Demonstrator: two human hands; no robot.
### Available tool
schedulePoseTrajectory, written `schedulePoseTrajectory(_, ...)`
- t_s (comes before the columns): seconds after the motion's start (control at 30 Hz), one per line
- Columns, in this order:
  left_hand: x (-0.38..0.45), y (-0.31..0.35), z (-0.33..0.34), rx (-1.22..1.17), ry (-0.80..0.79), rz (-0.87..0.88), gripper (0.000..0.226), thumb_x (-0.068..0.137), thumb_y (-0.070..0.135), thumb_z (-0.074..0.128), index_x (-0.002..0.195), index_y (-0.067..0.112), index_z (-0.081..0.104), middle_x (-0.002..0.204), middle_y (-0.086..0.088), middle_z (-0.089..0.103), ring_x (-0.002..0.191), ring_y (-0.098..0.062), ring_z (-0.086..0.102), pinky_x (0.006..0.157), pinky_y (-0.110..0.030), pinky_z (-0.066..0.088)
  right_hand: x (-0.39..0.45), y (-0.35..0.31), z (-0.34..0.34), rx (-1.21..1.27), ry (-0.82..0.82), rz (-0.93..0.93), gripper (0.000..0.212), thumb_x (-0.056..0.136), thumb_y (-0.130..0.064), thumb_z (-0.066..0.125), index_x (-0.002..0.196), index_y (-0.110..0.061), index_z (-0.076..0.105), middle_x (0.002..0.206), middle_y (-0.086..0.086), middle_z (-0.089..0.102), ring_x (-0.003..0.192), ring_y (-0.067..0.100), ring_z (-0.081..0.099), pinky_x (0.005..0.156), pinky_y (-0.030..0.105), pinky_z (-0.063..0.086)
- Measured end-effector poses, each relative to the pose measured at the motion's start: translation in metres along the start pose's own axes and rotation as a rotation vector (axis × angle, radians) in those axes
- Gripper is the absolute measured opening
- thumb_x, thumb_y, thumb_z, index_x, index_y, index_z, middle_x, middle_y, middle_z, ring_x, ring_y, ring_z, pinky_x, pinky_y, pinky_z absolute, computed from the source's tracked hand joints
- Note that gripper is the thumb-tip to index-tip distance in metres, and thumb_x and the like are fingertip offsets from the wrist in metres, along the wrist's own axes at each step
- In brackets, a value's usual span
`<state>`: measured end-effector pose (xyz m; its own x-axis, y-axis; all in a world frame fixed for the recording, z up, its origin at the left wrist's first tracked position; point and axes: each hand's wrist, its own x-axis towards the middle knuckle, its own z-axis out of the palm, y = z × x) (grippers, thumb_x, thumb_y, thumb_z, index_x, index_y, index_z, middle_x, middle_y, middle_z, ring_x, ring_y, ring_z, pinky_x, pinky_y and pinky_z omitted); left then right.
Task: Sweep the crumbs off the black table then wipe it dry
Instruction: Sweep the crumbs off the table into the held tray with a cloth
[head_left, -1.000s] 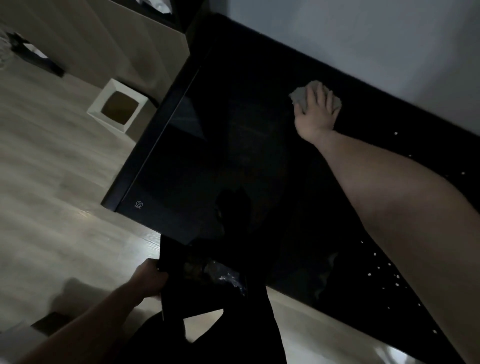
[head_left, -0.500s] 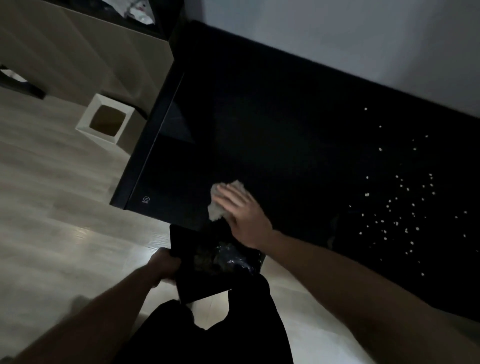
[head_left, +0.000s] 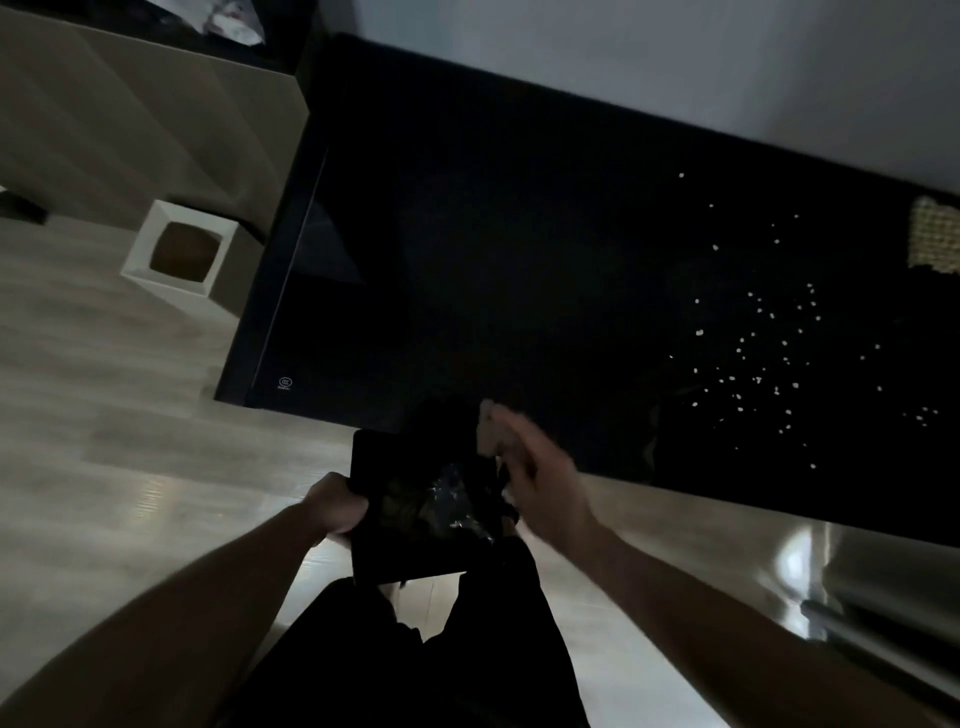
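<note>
The right hand (head_left: 535, 467), fingers closed on a crumpled cloth (head_left: 489, 428) at the black table (head_left: 493, 249) edge, should brush crumbs (head_left: 758, 358) squarely into the black tray (head_left: 410, 551) gripped by the left hand (head_left: 335, 506)

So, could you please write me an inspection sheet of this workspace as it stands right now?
Surface: black table, glossy; its left half shows no crumbs.
Job's things: pale crumbs scattered over the right part; grey cloth at the near edge; dark tray held just below that edge, with bits in it.
Clutter: woven yellowish mat at the table's far right.
Grippers: left hand grips the tray's left side; right hand, blurred, holds the cloth over the tray.
Cables: nothing seen.
Surroundings: white square bin on the pale wood floor, left of the table; white wall behind.
</note>
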<state>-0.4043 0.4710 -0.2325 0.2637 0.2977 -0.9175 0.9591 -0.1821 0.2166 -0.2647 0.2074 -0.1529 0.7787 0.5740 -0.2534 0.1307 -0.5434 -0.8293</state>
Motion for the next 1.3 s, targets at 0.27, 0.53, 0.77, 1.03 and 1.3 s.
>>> schedulePoseTrajectory(0.27, -0.003, 0.003, 0.012, -0.052, 0.010, -0.062, 0.023, 0.080, 0.005, 0.054, 0.089, -0.003, 0.073, 0.081, -0.022, 0.077, 0.071, -0.038, 0.077, 0.070, -0.052, 0.066, 0.082, 0.046, -0.109, -0.085, 0.327, 0.213, 0.051, 0.104, -0.026, 0.049, 0.148, -0.049, 0.043, 0.147, -0.008, 0.056, 0.129, 0.012, 0.059, 0.112, 0.038, 0.049)
schedulePoseTrajectory(0.53, -0.001, 0.004, 0.037, -0.048, 0.031, -0.112, 0.030, 0.069, 0.017, 0.055, 0.087, 0.003, 0.074, 0.082, -0.020, 0.078, 0.077, -0.037, 0.077, 0.075, -0.051, 0.065, 0.084, 0.069, -0.058, -0.390, 0.092, -0.128, 0.043, 0.101, -0.010, 0.048, 0.142, -0.008, 0.058, 0.157, 0.009, 0.048, 0.153, 0.023, 0.034, 0.127, 0.043, 0.024)
schedulePoseTrajectory(0.77, 0.005, -0.003, 0.071, -0.131, 0.050, -0.141, 0.036, 0.060, 0.023, 0.056, 0.084, 0.004, 0.075, 0.082, -0.020, 0.077, 0.078, -0.038, 0.076, 0.077, -0.053, 0.065, -0.005, 0.035, 0.003, -0.071, -0.315, -0.235, 0.053, 0.096, 0.000, 0.061, 0.146, -0.014, 0.056, 0.156, -0.016, 0.041, 0.145, -0.016, 0.027, 0.125, 0.038, 0.027)
schedulePoseTrajectory(1.03, -0.010, 0.008, 0.096, -0.183, 0.085, -0.189, 0.038, 0.062, 0.028, 0.059, 0.089, 0.005, 0.074, 0.085, -0.021, 0.076, 0.080, -0.039, 0.076, 0.074, -0.054, 0.065, -0.002, 0.040, -0.072, 0.033, -0.107, -0.069, 0.045, 0.106, -0.008, 0.048, 0.149, -0.018, 0.053, 0.158, -0.009, 0.048, 0.148, 0.001, 0.038, 0.124, 0.027, 0.028)
schedulePoseTrajectory(1.3, -0.047, 0.046, 0.109, -0.231, 0.145, -0.179, 0.013, 0.084, 0.011, 0.061, 0.088, 0.003, 0.069, 0.085, -0.017, 0.074, 0.080, -0.031, 0.074, 0.063, -0.032, 0.056, 0.058, 0.083, -0.140, -0.221, 0.097, 0.110, 0.046, 0.108, -0.017, 0.044, 0.154, -0.019, 0.046, 0.167, -0.005, 0.033, 0.156, 0.006, 0.020, 0.129, 0.030, 0.016)
